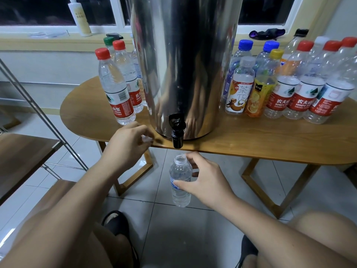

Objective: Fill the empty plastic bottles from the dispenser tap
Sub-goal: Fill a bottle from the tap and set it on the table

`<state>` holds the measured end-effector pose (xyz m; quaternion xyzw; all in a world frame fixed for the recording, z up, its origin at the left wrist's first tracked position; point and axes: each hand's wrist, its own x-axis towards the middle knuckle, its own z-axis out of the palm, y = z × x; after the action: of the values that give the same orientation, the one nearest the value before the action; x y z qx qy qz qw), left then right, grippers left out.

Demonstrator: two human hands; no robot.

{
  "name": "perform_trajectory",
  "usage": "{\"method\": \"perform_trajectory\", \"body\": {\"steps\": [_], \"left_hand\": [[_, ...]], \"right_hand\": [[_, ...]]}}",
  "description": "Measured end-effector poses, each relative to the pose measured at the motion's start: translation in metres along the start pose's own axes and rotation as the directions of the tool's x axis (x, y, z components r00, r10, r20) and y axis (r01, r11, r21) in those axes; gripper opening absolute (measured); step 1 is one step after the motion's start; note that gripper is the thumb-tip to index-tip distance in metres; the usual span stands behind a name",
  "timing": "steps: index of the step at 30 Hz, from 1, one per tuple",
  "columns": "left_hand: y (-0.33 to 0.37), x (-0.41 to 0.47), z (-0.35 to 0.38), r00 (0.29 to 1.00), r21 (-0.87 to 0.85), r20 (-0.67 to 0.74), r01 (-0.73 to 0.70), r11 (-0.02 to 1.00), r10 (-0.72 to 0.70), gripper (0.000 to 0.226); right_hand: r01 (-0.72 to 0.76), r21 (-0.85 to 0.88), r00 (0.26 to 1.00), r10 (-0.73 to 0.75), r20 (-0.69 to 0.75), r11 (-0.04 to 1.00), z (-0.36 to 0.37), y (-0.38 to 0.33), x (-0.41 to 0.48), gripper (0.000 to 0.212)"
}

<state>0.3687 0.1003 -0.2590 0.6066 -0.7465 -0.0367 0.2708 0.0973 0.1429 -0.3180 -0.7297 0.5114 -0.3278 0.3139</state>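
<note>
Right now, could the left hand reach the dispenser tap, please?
Probably yes: the left hand hovers just beside the tap with nothing between them, though its fingers seem to pinch a small cap.

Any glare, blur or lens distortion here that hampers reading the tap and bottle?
Head view: the steel dispenser mirrors hands and lights in streaks; the wide lens bows the table edge; the left hand and its white cap are slightly smeared; the tap and the open bottle in the right hand are sharp.
</note>
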Motion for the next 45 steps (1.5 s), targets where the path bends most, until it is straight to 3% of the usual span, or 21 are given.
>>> {"method": "perform_trajectory", "body": {"steps": [6,10,23,31,39,42,45], "left_hand": [[-0.002,0.005,0.002,0.998,-0.054,-0.052,0.036,0.998,-0.039,0.012],[-0.003,0.005,0.005,0.998,-0.047,-0.010,0.067,0.997,-0.068,0.011],[0.046,-0.029,-0.028,0.984,-0.234,0.134,-0.081,0.969,0.115,0.018],[0.060,-0.040,-0.018,0.960,-0.259,0.128,-0.209,0.943,0.248,0.024],[0.066,-0.041,-0.013,0.959,-0.153,0.100,-0.248,0.957,0.264,0.038],[0.068,-0.039,-0.016,0.958,-0.212,0.150,-0.211,0.954,0.245,0.020],[0.072,-0.040,-0.020,0.943,-0.243,0.204,-0.211,0.947,0.262,0.028]], "right_hand": [[0.003,0.002,1.000,-0.003,0.002,1.000,-0.004,-0.003,-0.003,0.067],[-0.004,-0.007,1.000,0.004,0.004,1.000,-0.004,-0.002,-0.002,0.071],[0.000,-0.026,1.000,0.000,0.013,1.000,-0.007,-0.005,-0.006,0.067],[0.050,-0.054,0.997,-0.046,0.057,0.997,0.001,-0.014,-0.009,0.063],[0.080,-0.053,0.994,-0.076,0.081,0.995,0.000,-0.020,-0.012,0.058],[0.078,-0.053,0.995,-0.074,0.065,0.996,-0.005,-0.019,-0.010,0.055],[0.079,-0.067,0.996,-0.076,0.045,0.995,-0.010,-0.016,-0.009,0.060]]}}
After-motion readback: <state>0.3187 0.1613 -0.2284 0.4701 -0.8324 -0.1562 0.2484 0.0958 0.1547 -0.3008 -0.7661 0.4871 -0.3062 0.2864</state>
